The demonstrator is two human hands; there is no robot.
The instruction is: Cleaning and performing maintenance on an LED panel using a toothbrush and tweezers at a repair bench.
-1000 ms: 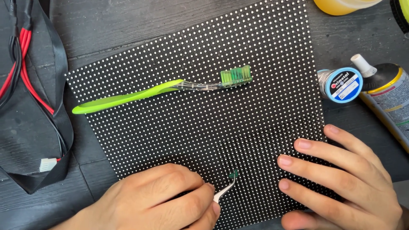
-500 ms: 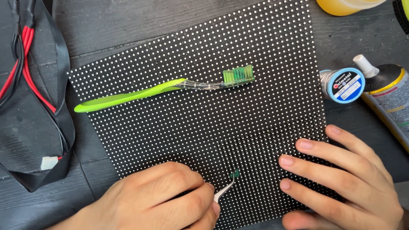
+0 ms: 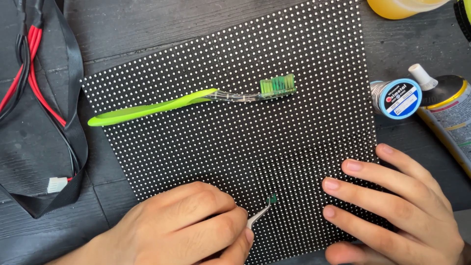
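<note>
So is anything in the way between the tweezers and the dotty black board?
Nothing visible. The left hand holds the tweezers, whose tips pinch a tiny green part right at the dotted LED panel. The green toothbrush lies higher up, apart. The right hand rests flat on the panel's right side.

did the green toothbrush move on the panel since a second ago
No. The green toothbrush lies across the same rows of the dotted black panel, its bristles the same way from the solder spool.
</note>
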